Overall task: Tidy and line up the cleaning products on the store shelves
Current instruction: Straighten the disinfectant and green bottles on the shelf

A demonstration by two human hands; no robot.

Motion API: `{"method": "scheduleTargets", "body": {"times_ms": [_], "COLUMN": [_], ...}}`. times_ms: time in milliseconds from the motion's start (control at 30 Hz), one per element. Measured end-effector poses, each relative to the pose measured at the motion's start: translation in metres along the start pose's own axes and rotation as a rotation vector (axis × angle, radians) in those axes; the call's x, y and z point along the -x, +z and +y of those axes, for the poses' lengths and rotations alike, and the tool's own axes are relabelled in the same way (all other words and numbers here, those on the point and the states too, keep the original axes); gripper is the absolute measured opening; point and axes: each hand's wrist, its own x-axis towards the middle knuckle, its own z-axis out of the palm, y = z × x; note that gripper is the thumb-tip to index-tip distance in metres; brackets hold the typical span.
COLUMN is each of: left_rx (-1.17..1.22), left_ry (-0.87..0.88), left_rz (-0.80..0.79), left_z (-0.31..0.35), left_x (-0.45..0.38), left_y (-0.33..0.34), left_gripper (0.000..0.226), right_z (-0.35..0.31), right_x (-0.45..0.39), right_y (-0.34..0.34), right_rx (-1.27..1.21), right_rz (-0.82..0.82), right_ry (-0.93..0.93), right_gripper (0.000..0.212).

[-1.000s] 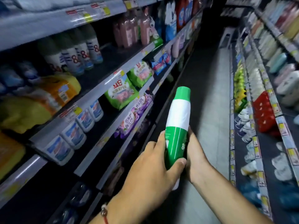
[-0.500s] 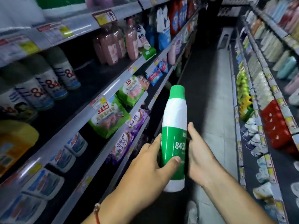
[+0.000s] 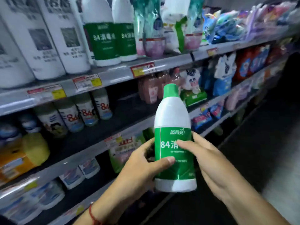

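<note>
Disinfectant bottle [image 3: 174, 143]: white body, green cap and green "84" label, held upright with a slight tilt in the aisle in front of the shelves, between the two hands and touching no shelf.
Left hand [image 3: 142, 166]: wraps the bottle's lower half from the left; its thumb lies across the front of the green label, and its other fingers go behind the bottle, where I cannot see them.
Right hand [image 3: 209, 161]: meets the bottle's right side; its fingers [image 3: 185, 143] curl onto the label around the "84", clamped on the bottle.
Red string bracelet [image 3: 91, 214]: sits on the left wrist, below the left-hand fingers.
Matching green-label bottles [image 3: 112, 41]: two stand side by side on the top shelf [image 3: 113, 75], up and to the left of the fingers, beside tall white bottles [image 3: 53, 34] further left.
Refill pouches [image 3: 152, 28]: stand on that same top shelf, above the fingers.
Small "84" bottles [image 3: 84, 111]: a row on the middle shelf, left of the fingers and level with the held bottle's cap; red "84" print on pale labels.
Pink bottles [image 3: 151, 88]: stand on the middle shelf, just behind and left of the green cap.
Yellow packs [image 3: 32, 148]: lie far left of the fingers on the middle shelf.
Price tags [image 3: 142, 69]: red and yellow, clipped along the shelf edges.
</note>
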Motion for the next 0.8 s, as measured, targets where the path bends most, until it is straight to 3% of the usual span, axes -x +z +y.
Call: {"method": "scheduleTargets", "body": {"times_ms": [167,367,600,800], "left_rx": [-0.106,-0.104,-0.258,-0.703], "left_ry": [0.138,0.348,0.643,0.780], "left_rz": [0.263,0.389,0.429,0.577], "left_z": [0.035,0.076,0.128,0.161], "left_x": [-0.024,-0.051,-0.100,-0.169], "left_y": [-0.019,-0.051,-0.093,-0.118], "left_gripper": [0.068,0.060,0.058,0.072], "right_z": [-0.042,-0.093,-0.152,-0.196], "right_x": [-0.042,-0.098,-0.156,-0.205], "right_y": [0.018,0.059,0.106,0.112], "right_rx": [0.113,0.293,0.548,0.548], "right_rz": [-0.156,-0.243,-0.159,-0.047], "right_ry": [-0.111,-0.299,-0.591,-0.769], "right_gripper": [0.025,0.035,0.076,0.064]}}
